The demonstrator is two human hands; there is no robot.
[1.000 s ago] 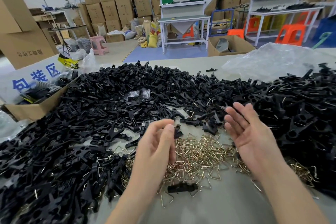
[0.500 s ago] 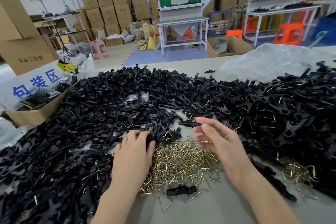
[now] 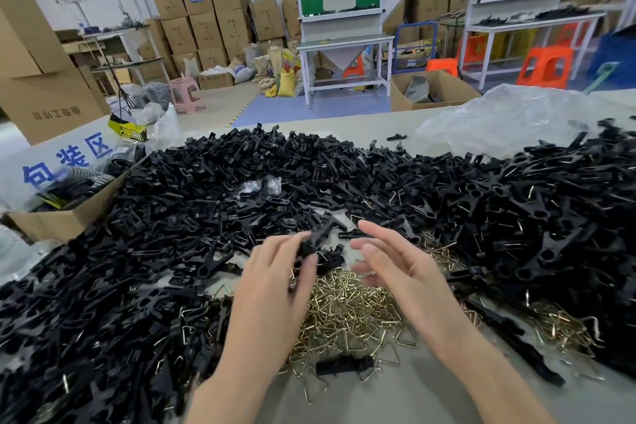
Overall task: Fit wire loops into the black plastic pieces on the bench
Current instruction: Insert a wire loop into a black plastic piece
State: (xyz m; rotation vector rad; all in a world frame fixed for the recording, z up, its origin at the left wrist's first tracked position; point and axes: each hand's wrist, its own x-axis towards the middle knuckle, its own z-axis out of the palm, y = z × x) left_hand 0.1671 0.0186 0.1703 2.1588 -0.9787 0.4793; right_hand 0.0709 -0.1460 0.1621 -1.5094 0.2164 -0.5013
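A big heap of black plastic pieces [image 3: 213,203] covers the bench from left to right. A pile of brass-coloured triangular wire loops [image 3: 347,317] lies in front of me, between my forearms. My left hand [image 3: 275,279] pinches one black plastic piece [image 3: 315,240] between thumb and fingers and holds it above the loops. My right hand [image 3: 392,262] hovers just right of that piece with fingers spread and nothing in it. A single black piece [image 3: 344,364] lies on the near edge of the loop pile.
An open cardboard box [image 3: 65,220] with dark items sits at the bench's left edge. Crumpled clear plastic [image 3: 509,120] lies at the back right. A second small clump of loops [image 3: 564,330] lies to the right. Bare bench surface [image 3: 395,399] shows near me.
My left hand went down into the black heap, took a plastic piece and has lifted it. My right hand moved left and up toward that piece.
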